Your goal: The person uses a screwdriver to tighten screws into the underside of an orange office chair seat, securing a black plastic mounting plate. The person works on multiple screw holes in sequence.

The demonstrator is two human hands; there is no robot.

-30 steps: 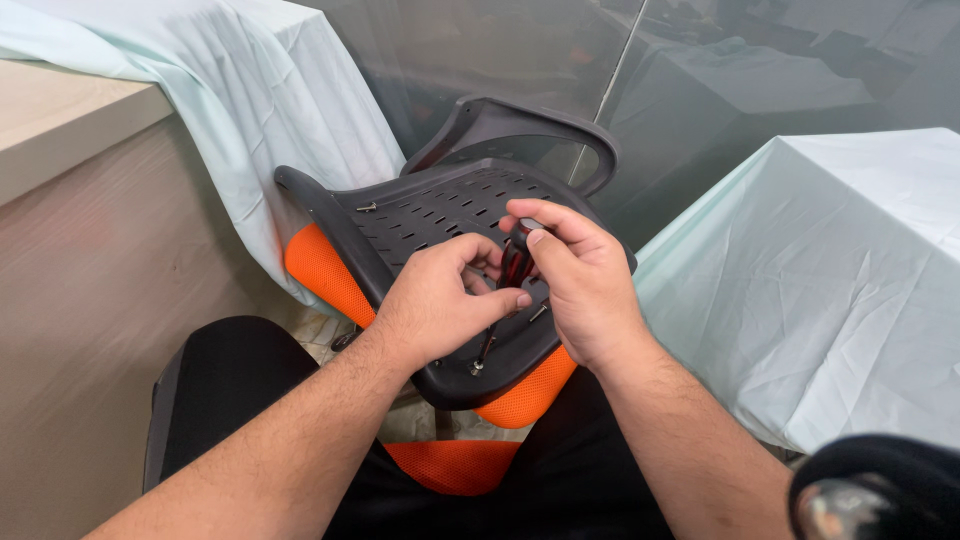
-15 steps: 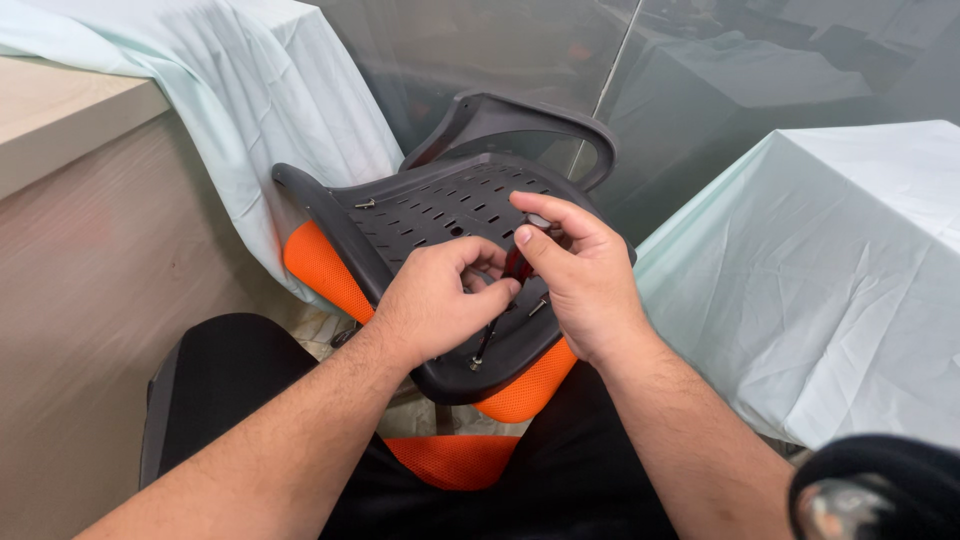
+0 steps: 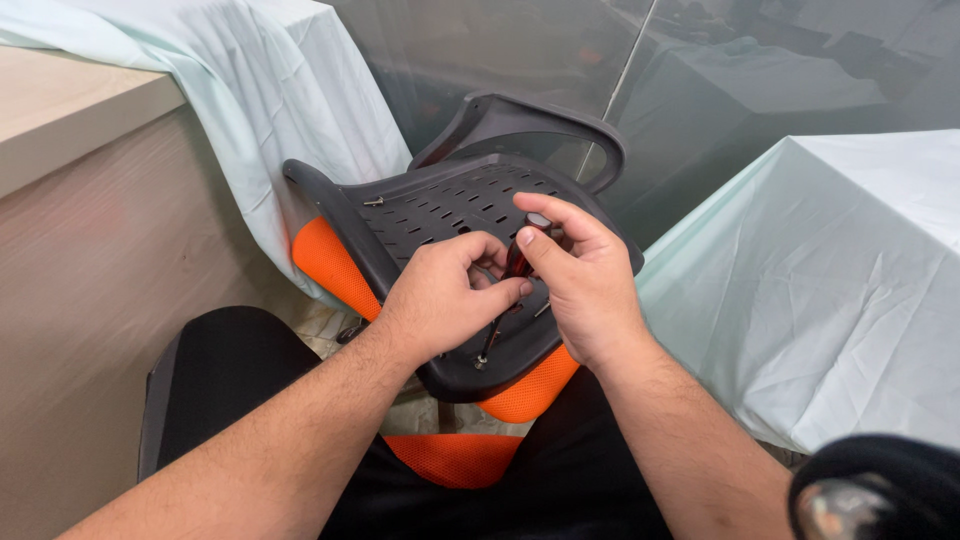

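Observation:
A black slotted plastic chair panel (image 3: 440, 210) lies tilted over an orange mesh cushion (image 3: 325, 262) in front of me. My right hand (image 3: 585, 285) grips the dark red handle of a screwdriver (image 3: 512, 268), whose shaft runs down to a screw (image 3: 480, 362) near the panel's lower edge. My left hand (image 3: 445, 295) pinches the screwdriver's shaft just below the handle, resting on the panel. Another screw (image 3: 374, 202) sticks out near the panel's upper left.
A pale green cloth (image 3: 230, 90) drapes over a beige counter (image 3: 70, 110) on the left. A second cloth-covered table (image 3: 840, 270) stands on the right. A black chair seat (image 3: 220, 380) is under my arms, a black rounded part (image 3: 880, 490) at bottom right.
My right hand's fingers have shifted around the screwdriver handle, turning it. Both hands and the panel stay in about the same place.

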